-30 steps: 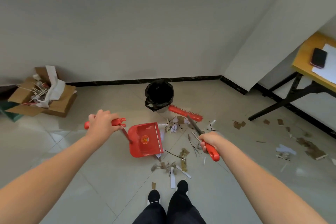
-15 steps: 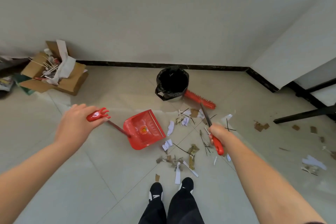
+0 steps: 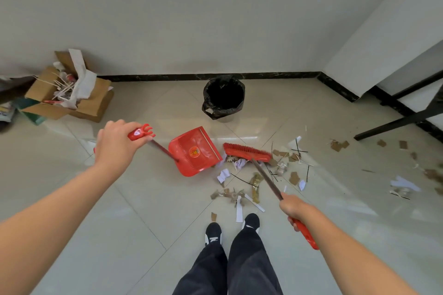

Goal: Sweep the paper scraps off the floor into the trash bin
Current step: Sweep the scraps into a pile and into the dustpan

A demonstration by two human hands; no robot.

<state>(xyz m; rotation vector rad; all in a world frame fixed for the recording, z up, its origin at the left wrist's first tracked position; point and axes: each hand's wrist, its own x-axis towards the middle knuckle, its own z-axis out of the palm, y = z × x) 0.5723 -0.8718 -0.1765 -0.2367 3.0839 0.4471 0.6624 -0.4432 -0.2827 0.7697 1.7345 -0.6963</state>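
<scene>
With both fists [image 3: 117, 143] [image 3: 293, 208] wrapped around dustpan [image 3: 194, 152] and broom [image 3: 247, 152] handles, we judge sweeping barely begun: dustpan empty, scraps [image 3: 254, 182] everywhere.

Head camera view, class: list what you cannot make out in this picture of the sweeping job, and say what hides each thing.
1. Inside of the trash bin: the black liner is too dark to show contents.
2. Scraps under the broom head: bristles cover them.
3. Table at right: cut off by the frame edge.
4. Dustpan label: too small to read.
5. Cardboard box contents: small and jumbled.
6. Far-right scraps: blurred.
</scene>
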